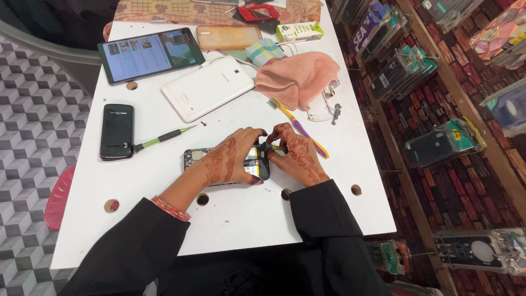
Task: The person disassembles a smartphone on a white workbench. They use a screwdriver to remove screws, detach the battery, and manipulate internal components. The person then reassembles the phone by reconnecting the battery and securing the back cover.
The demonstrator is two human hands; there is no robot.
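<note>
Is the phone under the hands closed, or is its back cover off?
Open: the phone shows bare internal parts beside the left hand.

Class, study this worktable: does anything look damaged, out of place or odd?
Yes. The phone under the left hand and right hand lies with its back off, insides exposed. A toothbrush lies among the devices.
</note>
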